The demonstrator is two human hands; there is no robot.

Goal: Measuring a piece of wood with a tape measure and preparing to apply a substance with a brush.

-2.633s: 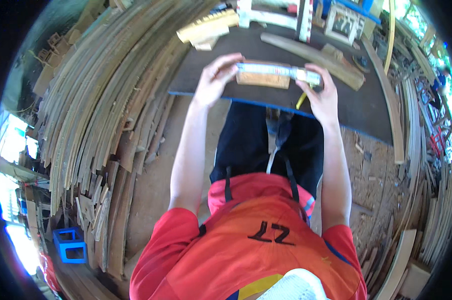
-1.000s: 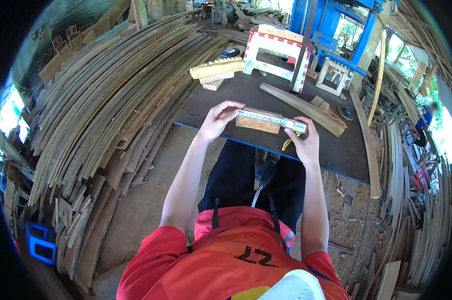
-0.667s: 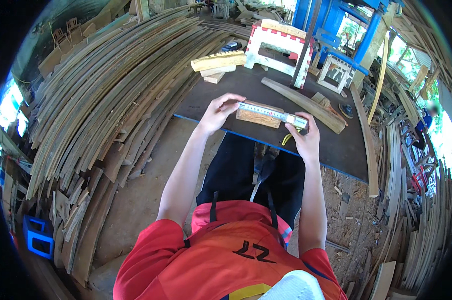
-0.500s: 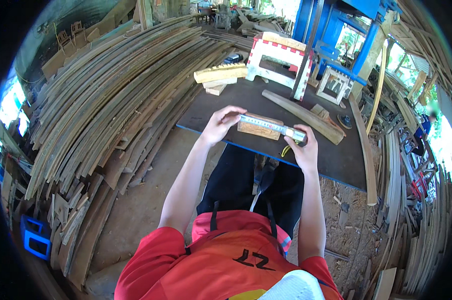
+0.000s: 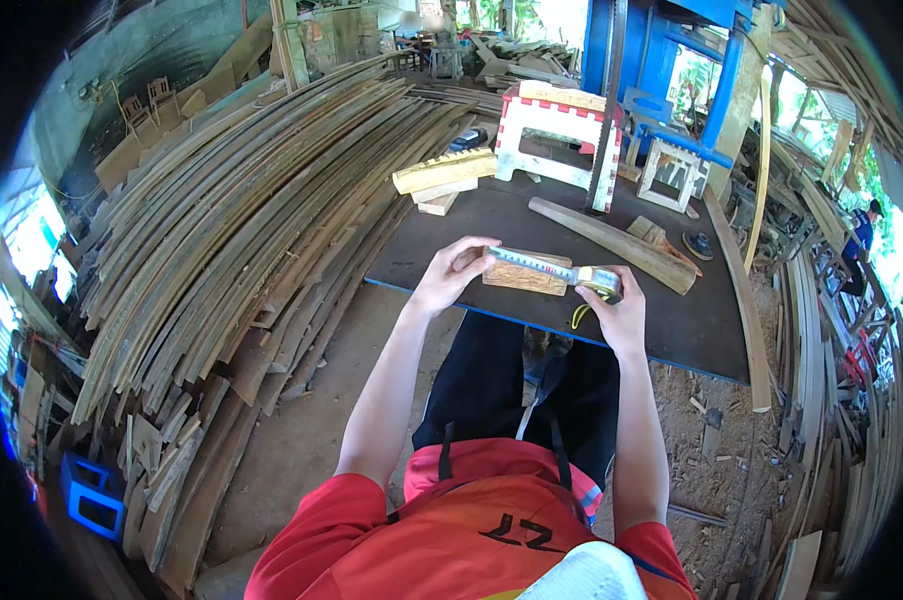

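A short brown wooden block (image 5: 524, 280) lies near the front edge of the dark tabletop (image 5: 451, 232). Along its length runs the pulled-out blade of a tape measure (image 5: 599, 281). My left hand (image 5: 455, 276) pinches the blade's end at the block's left end; whether the fingers also grip the wood is hard to see. At the other end, my right hand (image 5: 621, 312) holds the tape case between thumb and fingers, with a yellow strap (image 5: 579, 317) hanging below it.
A long tapered timber (image 5: 616, 245) lies beyond my right hand. Behind it, a white-and-red stool (image 5: 556, 135) stands by a vertical saw blade (image 5: 609, 110) and blue machine frame (image 5: 716, 100). Stacked planks (image 5: 261, 215) fill the left. Another person (image 5: 859, 240) is far right.
The view has shifted slightly, so the whole scene sits a little lower and to the right. Both hands keep holding the tape along the block.
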